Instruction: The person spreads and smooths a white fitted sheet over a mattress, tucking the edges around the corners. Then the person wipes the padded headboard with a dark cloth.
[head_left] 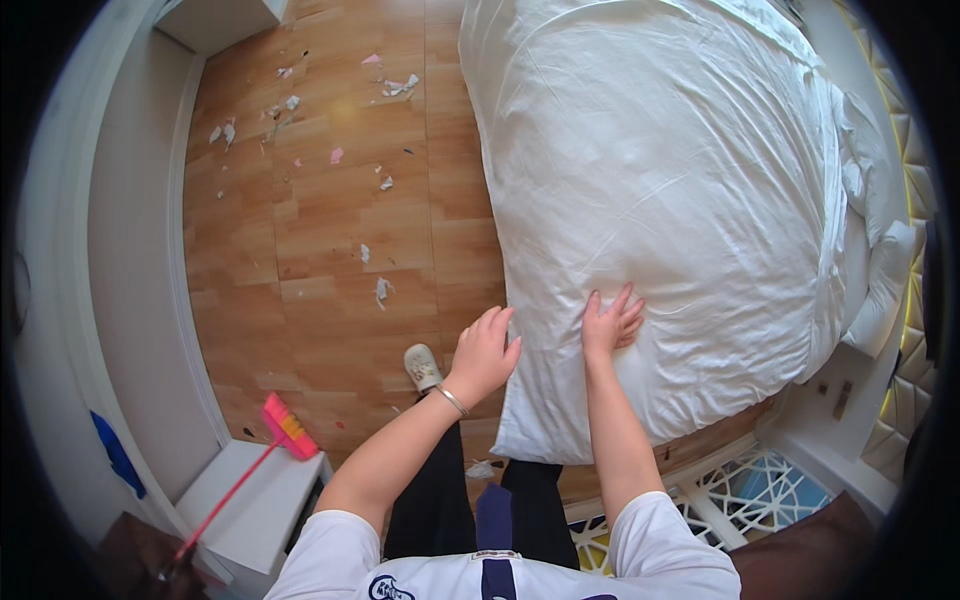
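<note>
A white duvet (680,200) is spread over the bed to my right, with soft creases across its top. My right hand (612,322) lies on it palm down, fingers spread, near its front part. At the duvet's left edge is my left hand (484,352), its fingers stretched out and the thumb apart. The fingertips come close to the hanging side of the cover; whether they touch it I cannot tell. Neither hand holds anything.
Scraps of white and pink paper (400,86) litter the wood floor (330,220) on the left. A pink broom (290,428) leans by a low white cabinet (240,490). Pillows (880,285) rest at the bed's right end, beside a padded headboard (895,400).
</note>
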